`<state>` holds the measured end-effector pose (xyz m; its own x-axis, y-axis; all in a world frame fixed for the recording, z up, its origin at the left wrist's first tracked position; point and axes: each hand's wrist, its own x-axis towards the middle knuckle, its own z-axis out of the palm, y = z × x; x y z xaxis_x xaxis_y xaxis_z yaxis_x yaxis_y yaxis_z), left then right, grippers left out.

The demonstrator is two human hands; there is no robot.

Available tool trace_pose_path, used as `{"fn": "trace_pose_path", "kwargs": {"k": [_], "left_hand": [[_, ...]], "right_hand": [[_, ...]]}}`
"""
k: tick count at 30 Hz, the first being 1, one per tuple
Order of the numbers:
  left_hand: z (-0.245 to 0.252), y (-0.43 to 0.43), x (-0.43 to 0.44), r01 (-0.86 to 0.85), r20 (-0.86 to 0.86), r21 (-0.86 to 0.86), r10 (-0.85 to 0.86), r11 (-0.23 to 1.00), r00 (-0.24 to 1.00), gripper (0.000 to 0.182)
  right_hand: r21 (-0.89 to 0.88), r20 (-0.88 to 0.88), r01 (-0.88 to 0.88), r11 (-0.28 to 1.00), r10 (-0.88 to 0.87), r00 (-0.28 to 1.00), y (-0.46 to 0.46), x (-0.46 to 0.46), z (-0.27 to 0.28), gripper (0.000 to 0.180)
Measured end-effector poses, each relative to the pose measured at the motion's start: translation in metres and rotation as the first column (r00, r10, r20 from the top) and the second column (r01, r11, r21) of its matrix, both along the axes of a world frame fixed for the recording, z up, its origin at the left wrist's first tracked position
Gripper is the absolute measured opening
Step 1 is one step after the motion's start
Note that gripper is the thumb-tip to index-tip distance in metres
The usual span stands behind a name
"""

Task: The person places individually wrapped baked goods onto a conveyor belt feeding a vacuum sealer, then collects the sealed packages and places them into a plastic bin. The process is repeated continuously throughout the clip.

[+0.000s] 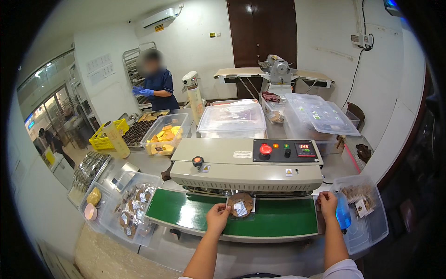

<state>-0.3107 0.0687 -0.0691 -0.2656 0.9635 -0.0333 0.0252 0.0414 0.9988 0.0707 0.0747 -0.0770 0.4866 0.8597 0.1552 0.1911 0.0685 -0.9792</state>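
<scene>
A packaged round cookie in a clear pouch, with a small striped sachet on its face, lies on the green conveyor belt. My left hand pinches the pouch's left edge. The top of the pouch is close under the front of a continuous band sealer. Past the belt's right end, my right hand has its fingers drawn together. Whether something thin is between them is hard to make out. Just beside that hand, a blue bottle-like object leans in a clear plastic bin.
On the left, a clear bin holds several pouched cookies. Behind the sealer stand a lidded plastic container and a tub of yellow cake pieces. A person in blue gloves stands at the far left of the table.
</scene>
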Motion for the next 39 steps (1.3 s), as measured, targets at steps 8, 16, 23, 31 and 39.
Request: {"fn": "trace_pose_path", "kwargs": {"k": [8, 16, 23, 31, 39], "left_hand": [[0.002, 0.006, -0.045, 0.048, -0.027, 0.01, -0.047, 0.999, 0.999, 0.021], [0.003, 0.012, -0.084, 0.072, -0.101, 0.002, -0.072, 0.997, 0.992, 0.026], [-0.005, 0.018, -0.122, 0.024, -0.169, -0.032, -0.029, 0.999, 0.985, 0.029], [0.001, 0.024, -0.166, 0.025, -0.167, -0.072, -0.037, 0.997, 0.985, 0.024], [-0.003, 0.029, -0.209, 0.009, -0.103, -0.047, -0.014, 0.999, 0.995, 0.024]], "right_hand": [[0.11, 0.372, 0.191, 0.975, -0.219, 0.902, -0.045, -0.038, -0.002, 0.009], [0.096, 0.798, 0.276, 0.956, -0.239, 0.553, -0.093, -0.097, 0.01, 0.018], [0.105, 0.927, 0.096, 0.99, -0.133, 0.351, -0.154, -0.153, -0.04, 0.062], [-0.408, 0.781, -0.15, 0.901, 0.429, 0.453, -0.216, -0.177, -0.1, 0.063], [-0.305, 0.833, -0.188, 0.934, 0.357, 0.423, -0.206, -0.171, -0.092, 0.056]]}}
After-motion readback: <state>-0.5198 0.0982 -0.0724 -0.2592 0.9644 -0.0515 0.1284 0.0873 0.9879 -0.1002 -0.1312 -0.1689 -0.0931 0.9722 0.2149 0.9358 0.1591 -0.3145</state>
